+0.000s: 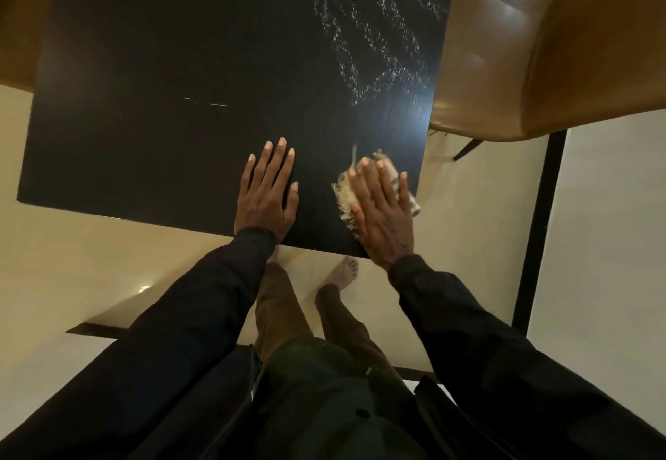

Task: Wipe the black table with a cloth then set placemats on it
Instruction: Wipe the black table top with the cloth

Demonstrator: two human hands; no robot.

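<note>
Cloth [344,196], pale with a frayed fringe and dark stripes, lies on the black table [162,63] at its near right corner, close to both edges. The right hand [382,214] presses it flat with straight, spread fingers, not clutching it. The left hand [268,196] rests palm down on the tabletop just beside it, near the front edge, fingers straight and holding nothing; the two hands are apart. One patch of speckled wet streaks [378,27] marks the far right of the top, and open dark surface stretches to the left. Two brown chairs: one [540,63] against the right edge, one [18,27] at the far left corner. One bare foot [342,272] stands on the pale floor [90,261] below the near edge
</note>
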